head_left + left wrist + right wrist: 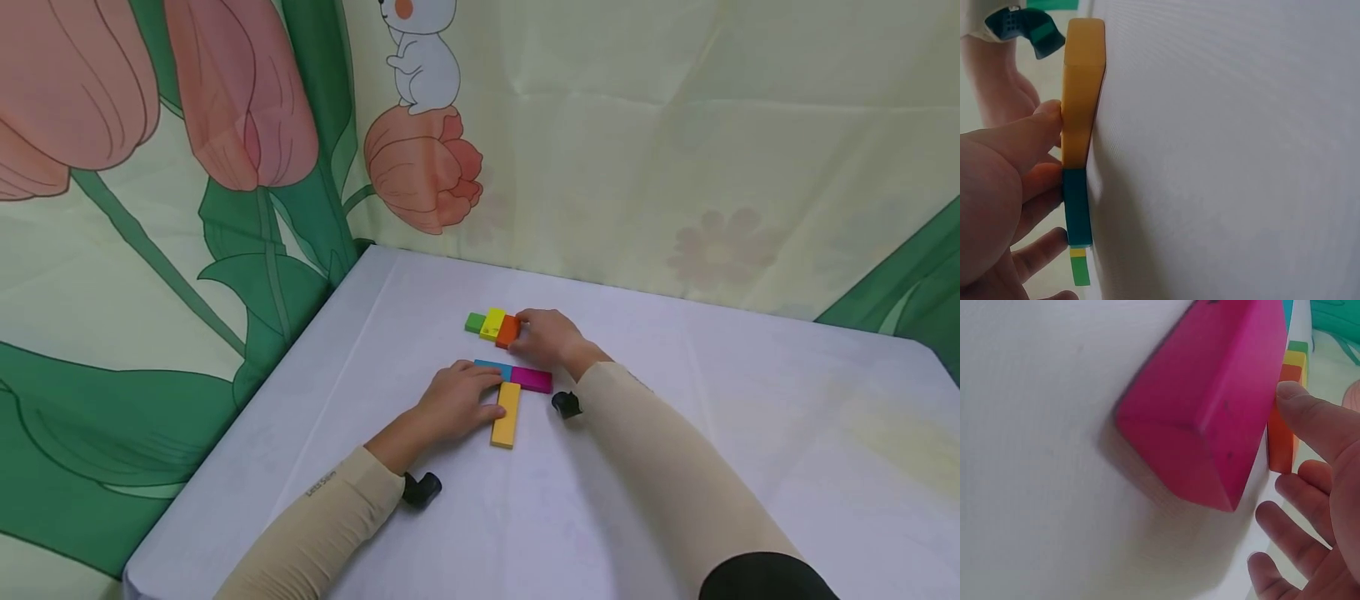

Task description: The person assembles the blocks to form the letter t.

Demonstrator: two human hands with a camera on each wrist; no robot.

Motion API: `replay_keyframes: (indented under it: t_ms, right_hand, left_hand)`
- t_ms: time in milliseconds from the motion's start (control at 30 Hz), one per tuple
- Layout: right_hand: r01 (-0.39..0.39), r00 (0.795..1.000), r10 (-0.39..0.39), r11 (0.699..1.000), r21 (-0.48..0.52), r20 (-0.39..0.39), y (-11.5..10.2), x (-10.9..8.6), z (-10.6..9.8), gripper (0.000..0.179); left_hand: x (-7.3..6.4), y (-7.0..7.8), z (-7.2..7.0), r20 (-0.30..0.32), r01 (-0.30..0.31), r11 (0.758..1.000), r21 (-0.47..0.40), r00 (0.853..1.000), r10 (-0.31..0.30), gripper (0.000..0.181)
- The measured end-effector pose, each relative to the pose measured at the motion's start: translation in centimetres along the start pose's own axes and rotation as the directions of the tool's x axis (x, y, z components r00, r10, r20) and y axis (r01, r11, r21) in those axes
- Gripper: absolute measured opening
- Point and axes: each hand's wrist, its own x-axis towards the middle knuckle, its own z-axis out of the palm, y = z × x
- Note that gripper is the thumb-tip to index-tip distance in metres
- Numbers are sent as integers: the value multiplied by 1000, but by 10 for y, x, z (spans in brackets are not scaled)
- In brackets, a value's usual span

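On the white table, my left hand [454,402] rests with its thumb at a long yellow-orange block [506,418] and its fingertips at a blue block [490,366]. Against the blue block's right end lies a magenta block [533,380]; together they form a bar across the top of the yellow-orange one. My right hand [551,339] pinches an orange block [1282,439] behind that bar, thumb on its near side. Left of the orange block, a yellow block [492,322] and a green block [475,322] adjoin in a staggered row.
Black wrist devices [422,491] hang below both sleeves. The table [750,433] is covered by a white cloth and meets a curtain [600,167] printed with tulips and a white animal at its back and left edges.
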Motion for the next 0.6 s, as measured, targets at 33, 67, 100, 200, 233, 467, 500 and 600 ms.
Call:
replay_keyframes:
  t_ms: [33,67,100,200,233,467,500,600]
  right_hand:
    - [0,1000,0,1000,-4,-1,0,0,0,63]
    - [0,1000,0,1000,-4,-1,0,0,0,63]
    - [-1,1000,1,1000,-3,0,0,0,0,64]
    - [3,1000,-3,1000,-11,-2,1,1,-1,65]
    - [4,1000,-4,1000,-13,-4,2,1,-1,65]
    - [8,1000,-8,1000,0,-13,6,0,-1,65]
    - [7,1000,-7,1000,4,-12,7,0,-1,65]
    - [9,1000,-9,1000,6,-10,8,0,-1,65]
  left_hand:
    - [0,0,-1,0,0,1000,-1,1000,0,60]
    - [0,0,-1,1,1,1000,-4,1000,-1,60]
    - [0,0,-2,2,1,1000,-5,1000,-1,60]
    - [0,1,-2,6,1,1000,-9,1000,-1,60]
    - [0,1,-2,7,0,1000,-8,1000,0,60]
    - [1,0,-1,3,-10,1000,6,1000,10,59]
    - [1,0,-1,2,-10,1000,8,1000,10,59]
    - [0,1,-1,1,-7,1000,6,1000,7,59]
